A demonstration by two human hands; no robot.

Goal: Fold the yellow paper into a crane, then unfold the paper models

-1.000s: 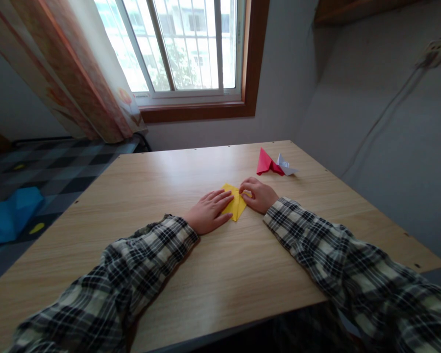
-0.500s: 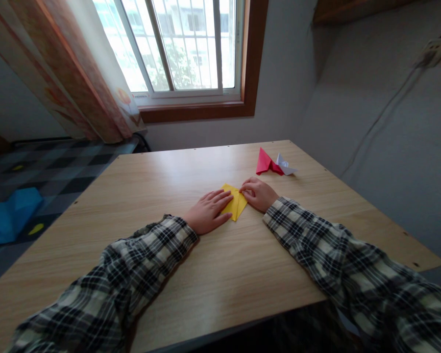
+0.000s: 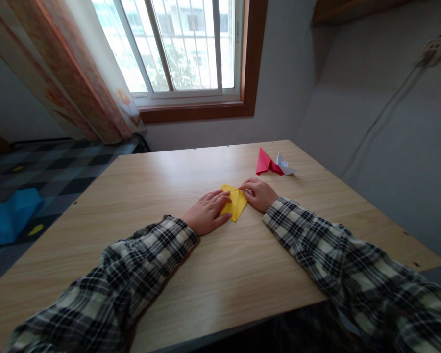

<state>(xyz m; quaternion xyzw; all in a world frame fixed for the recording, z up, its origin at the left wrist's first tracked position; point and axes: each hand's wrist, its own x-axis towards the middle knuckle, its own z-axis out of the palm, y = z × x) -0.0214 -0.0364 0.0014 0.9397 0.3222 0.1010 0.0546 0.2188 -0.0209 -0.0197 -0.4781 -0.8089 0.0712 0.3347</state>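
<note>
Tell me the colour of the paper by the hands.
The paper is yellow, seen in the head view.

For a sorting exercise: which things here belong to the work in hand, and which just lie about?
In use:
yellow folded paper
left hand
right hand
wooden tabletop

Lying about:
red folded paper
white folded paper
blue folded piece

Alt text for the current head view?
The left hand rests on a folded yellow paper on a wood-grain table while the right hand touches the paper's right side. Beyond are a red folded paper and a white folded paper.
</note>
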